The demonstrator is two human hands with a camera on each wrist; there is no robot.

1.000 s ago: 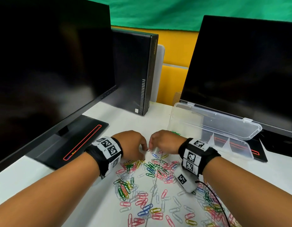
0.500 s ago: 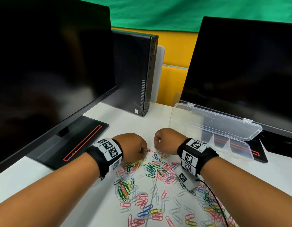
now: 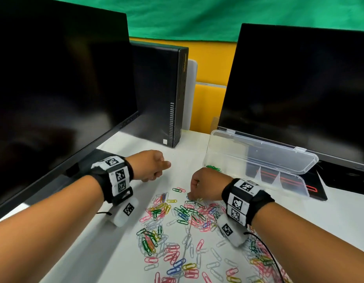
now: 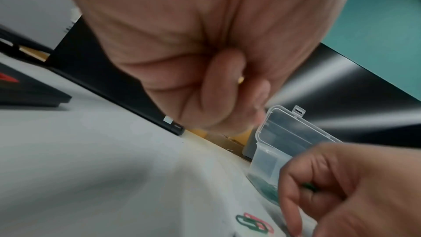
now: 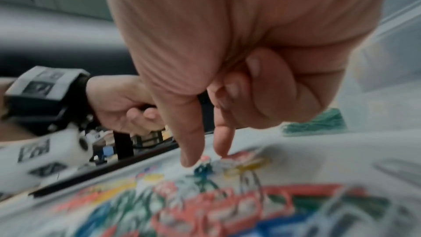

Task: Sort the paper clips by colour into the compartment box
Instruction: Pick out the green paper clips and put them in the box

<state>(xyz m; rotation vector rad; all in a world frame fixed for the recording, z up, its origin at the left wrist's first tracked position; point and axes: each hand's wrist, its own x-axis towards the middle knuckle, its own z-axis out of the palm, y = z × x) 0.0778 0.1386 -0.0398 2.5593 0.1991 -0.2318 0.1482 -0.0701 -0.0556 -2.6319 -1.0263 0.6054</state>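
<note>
On the white desk (image 3: 187, 152), loose clips (image 3: 183, 213) lie at 6 o'clock, the box (image 3: 289, 182) at 2. Our left hand (image 3: 148, 166) curls round a yellow clip (image 4: 240, 79); our right hand (image 3: 205, 184), palming green clips (image 4: 309, 186), should pinch one more green cleanly.

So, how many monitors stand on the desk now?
2. The left monitor stands beyond the left hand; the right monitor stands behind the open clear box. The black computer between them is no monitor.
</note>
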